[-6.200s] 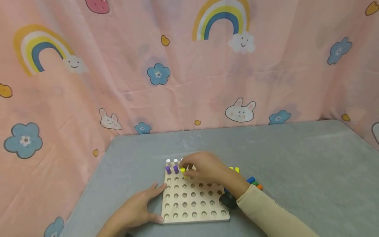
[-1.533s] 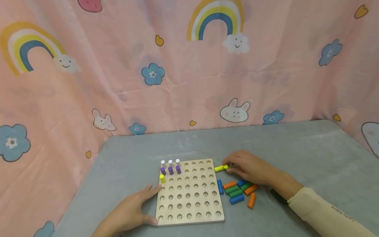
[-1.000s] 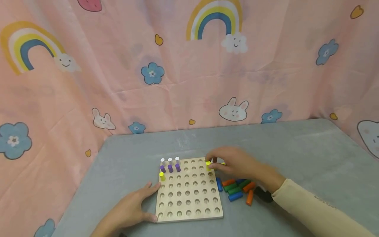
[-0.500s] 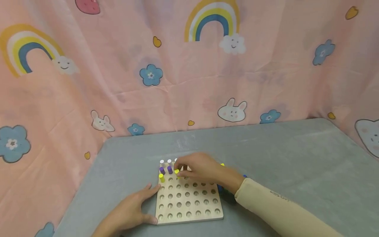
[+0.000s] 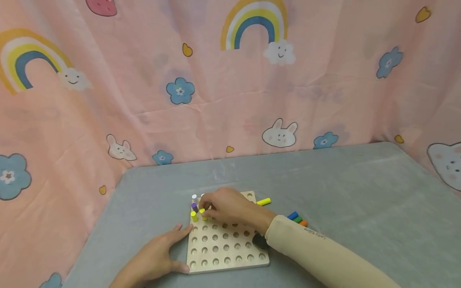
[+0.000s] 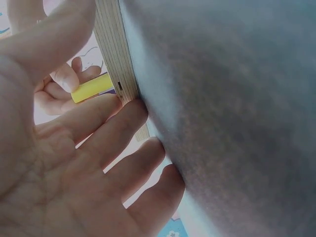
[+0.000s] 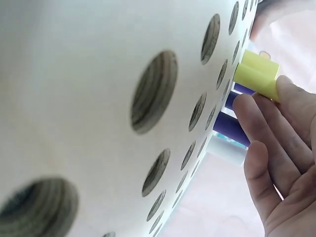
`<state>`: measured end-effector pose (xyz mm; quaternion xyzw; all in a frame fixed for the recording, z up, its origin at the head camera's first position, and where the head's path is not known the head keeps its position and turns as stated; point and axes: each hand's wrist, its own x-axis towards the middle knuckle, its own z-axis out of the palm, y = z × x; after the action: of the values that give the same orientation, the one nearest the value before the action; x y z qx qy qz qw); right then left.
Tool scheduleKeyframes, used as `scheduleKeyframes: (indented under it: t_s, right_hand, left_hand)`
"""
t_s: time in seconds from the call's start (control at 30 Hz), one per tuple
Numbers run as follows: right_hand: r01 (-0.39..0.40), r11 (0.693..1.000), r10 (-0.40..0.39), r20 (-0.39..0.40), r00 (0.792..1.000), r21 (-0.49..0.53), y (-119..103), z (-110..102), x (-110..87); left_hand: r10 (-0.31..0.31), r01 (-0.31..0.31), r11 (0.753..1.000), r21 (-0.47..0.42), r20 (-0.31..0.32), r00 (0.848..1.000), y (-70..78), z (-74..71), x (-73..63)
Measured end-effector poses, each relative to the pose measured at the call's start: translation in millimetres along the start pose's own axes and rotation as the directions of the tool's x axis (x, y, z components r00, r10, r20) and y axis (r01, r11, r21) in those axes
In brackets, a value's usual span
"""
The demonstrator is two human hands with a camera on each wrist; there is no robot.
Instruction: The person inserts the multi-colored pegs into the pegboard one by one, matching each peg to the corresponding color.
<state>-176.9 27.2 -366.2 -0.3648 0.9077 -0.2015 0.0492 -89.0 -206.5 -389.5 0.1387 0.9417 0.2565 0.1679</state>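
A pale wooden pegboard [image 5: 210, 256] with rows of round holes lies on the grey table. My left hand [image 5: 156, 256] rests along its left edge, fingertips touching the side [image 6: 116, 49] in the left wrist view. Over the third row, my right hand [image 5: 230, 206] pinches a yellow peg [image 5: 203, 215] upright at the second hole; whether it is fully seated I cannot tell. Another yellow peg [image 5: 194, 217] stands beside it in the first hole. Behind are a purple peg [image 5: 195, 207] and a white peg [image 5: 194, 198]; more purple pegs [image 7: 230, 128] show in the right wrist view.
A yellow peg [image 5: 264, 202] lies by the board's right edge. Blue [image 5: 292, 216], green [image 5: 297, 220] and orange [image 5: 304, 223] pegs lie further right, partly behind my right forearm. A pink patterned curtain [image 5: 223, 120] hangs behind the table.
My right hand picked up a yellow peg from the right of the board and carried it left to the third row's second hole. The left hand stays at the board's edge.
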Motion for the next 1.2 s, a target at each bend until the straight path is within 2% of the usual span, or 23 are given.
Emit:
scheduleKeyframes:
  t_s: [0.13,0.47,0.7,0.87,1.03,1.2]
  right_hand:
    - [-0.021,1.000,0.021,0.001,1.000,0.000,-1,1,0.8]
    - [-0.051,0.999,0.050,0.071,0.996,0.010,-1,4,-0.3]
    - [-0.045,0.999,0.045,0.054,0.998,0.012,0,1,-3.4]
    - [-0.025,0.999,0.024,0.031,0.999,0.038,4,-4,-13.5]
    - [-0.005,0.999,0.005,0.010,1.000,0.054,18,-13,-30.0]
    - [-0.096,0.995,0.096,-0.004,0.995,0.033,50,-24,-49.9]
  left_hand:
    - [0.002,-0.002,1.000,0.004,-0.004,1.000,-0.6,0.8,-0.8]
    - [-0.002,0.002,1.000,0.027,-0.021,1.000,0.2,1.0,-2.5]
    - [-0.010,0.011,0.999,0.041,-0.029,1.000,1.1,1.4,-1.9]
    - [-0.016,0.017,1.000,0.025,-0.012,1.000,2.7,0.2,-1.4]
    - [-0.010,0.010,1.000,0.022,-0.016,1.000,3.2,-0.4,-1.2]
    - [-0.030,0.030,0.999,0.019,-0.013,0.999,3.2,-0.1,-1.8]
